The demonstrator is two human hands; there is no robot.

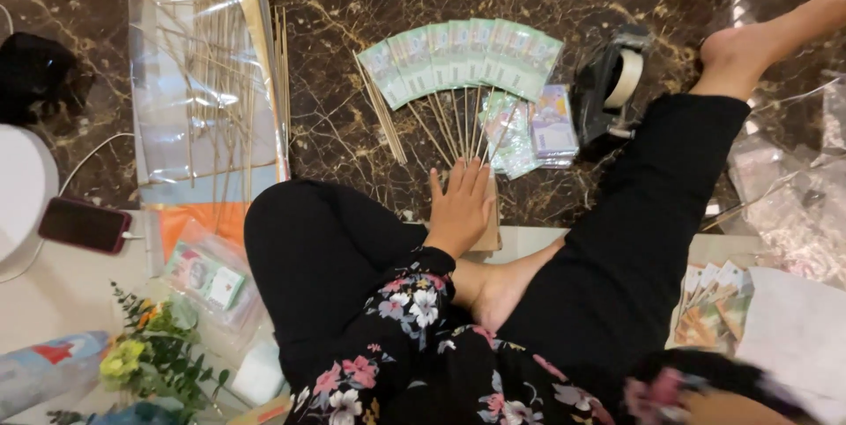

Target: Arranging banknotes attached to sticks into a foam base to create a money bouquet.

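Your left hand [459,207] lies flat with fingers spread, palm down, pressing on a small brown cardboard piece [487,229] on the dark marbled floor [352,2]. It grips nothing; it simply rests open where the thin wooden sticks [448,125] come together. Those sticks spread upward from under your fingertips, and each carries a green banknote, so that the fan of banknotes [463,57] arcs across the floor just above your hand. Your right hand is out of the picture, so its state cannot be told.

Just right of the sticks lies a loose pile of wrapped notes [533,130], green and purplish, touching the fan's lower right edge. Beside that stands a black tape dispenser [608,81] with a pale roll, close to your outstretched leg. Well to the left lies a clear plastic sleeve [207,81] with more bare sticks on it. A phone [84,225] in a red case sits at the far left, with a bagged bundle of notes [207,277] and a small bunch of flowers [150,350] below it. More orange-toned notes [714,306] fan out at the lower right.
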